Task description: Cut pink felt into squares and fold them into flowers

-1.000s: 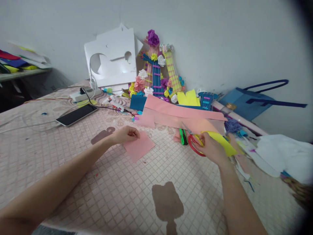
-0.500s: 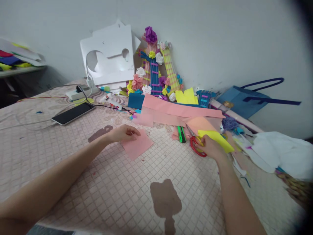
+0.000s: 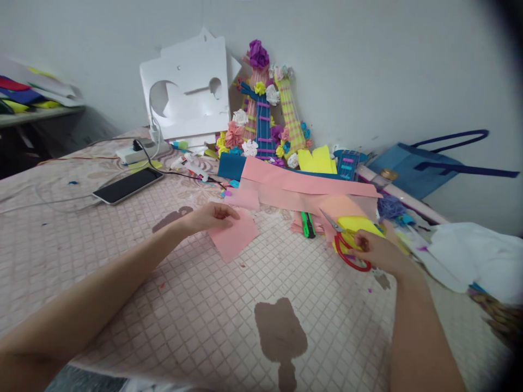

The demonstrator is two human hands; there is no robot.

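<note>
My left hand [image 3: 213,217] has its fingers curled over the upper left corner of a small pink sheet of paper [image 3: 235,237], gripping it at the table surface. At the right, my right hand [image 3: 373,247] is closed on the red handle of a pair of scissors [image 3: 341,239], whose blades point up and left, away from me. Yellow paper [image 3: 359,224] lies beside the scissors, partly covered by them and my fingers. A green utility knife [image 3: 308,225] rests just left of the blades.
Long pink paper strips [image 3: 302,182] lie behind. Paper-flower decorations [image 3: 263,117] lean against the wall beside a white foam board [image 3: 188,87]. A phone [image 3: 128,186], glue gun [image 3: 192,166] and power strip [image 3: 141,152] sit left. A blue bag [image 3: 412,169] stands right.
My right hand has moved right and slightly toward me, bringing the scissors with it off part of the paper pile. My left hand stays at the pink sheet. The view has shifted slightly.
</note>
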